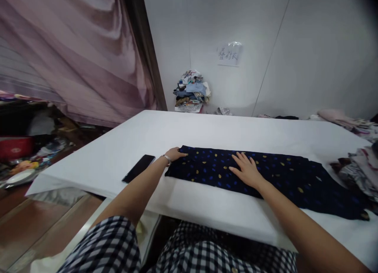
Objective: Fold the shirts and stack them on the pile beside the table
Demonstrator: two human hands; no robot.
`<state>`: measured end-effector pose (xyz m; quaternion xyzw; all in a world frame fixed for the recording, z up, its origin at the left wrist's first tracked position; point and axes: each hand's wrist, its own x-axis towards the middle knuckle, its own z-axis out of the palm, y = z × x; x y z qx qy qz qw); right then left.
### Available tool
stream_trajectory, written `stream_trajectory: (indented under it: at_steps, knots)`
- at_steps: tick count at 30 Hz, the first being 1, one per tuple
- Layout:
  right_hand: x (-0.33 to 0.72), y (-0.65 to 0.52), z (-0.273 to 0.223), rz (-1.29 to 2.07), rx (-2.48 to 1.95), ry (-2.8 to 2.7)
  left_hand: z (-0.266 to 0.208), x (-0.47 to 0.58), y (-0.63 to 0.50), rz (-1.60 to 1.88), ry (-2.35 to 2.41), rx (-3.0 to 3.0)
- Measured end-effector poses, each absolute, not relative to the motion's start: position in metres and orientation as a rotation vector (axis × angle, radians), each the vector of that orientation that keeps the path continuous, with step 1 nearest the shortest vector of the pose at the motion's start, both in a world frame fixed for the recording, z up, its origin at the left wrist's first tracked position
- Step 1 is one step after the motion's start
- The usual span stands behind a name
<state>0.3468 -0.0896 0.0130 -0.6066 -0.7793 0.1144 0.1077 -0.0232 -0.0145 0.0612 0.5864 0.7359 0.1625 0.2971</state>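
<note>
A dark navy garment with blue and yellow spots (212,165) lies flat on the table in a long strip, stretching off to the right. Whether it is a pair of trousers or some other piece of clothing I cannot tell. At its left end, my left hand (175,153), with a bracelet at the wrist, grips the far corner, the thumb on top of the cloth. My right hand (246,170) rests open on the middle of the garment, fingers spread. A black phone (138,168) lies left of the garment, close to my left forearm.
The white-covered table (130,135) reaches back to the wall. Piled clothes (191,90) stand at its far edge, below a paper sign (229,54). More crumpled clothes (360,172) lie at the right. A pink curtain (97,56) hangs at the left.
</note>
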Motion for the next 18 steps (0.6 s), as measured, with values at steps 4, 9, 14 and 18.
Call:
stream_trajectory:
  at_steps: [4, 9, 14, 18]
  knots:
    - [0.315, -0.101, 0.01, 0.338, -1.654, -2.425, 0.059, -0.01, -0.017, 0.44, 1.986, 1.575]
    - [0.31, -0.105, 0.005, 0.484, -1.627, -2.397, 0.087, -0.003, -0.014, 0.458, 1.974, 1.593]
    - [0.312, -0.105, 0.017, 0.861, -1.493, -1.866, 0.135, 0.036, 0.0, 0.489, 1.861, 1.706]
    - [0.313, -0.113, 0.031, 1.319, -1.192, -1.222, 0.151, 0.118, 0.001, 0.479, 1.683, 1.819]
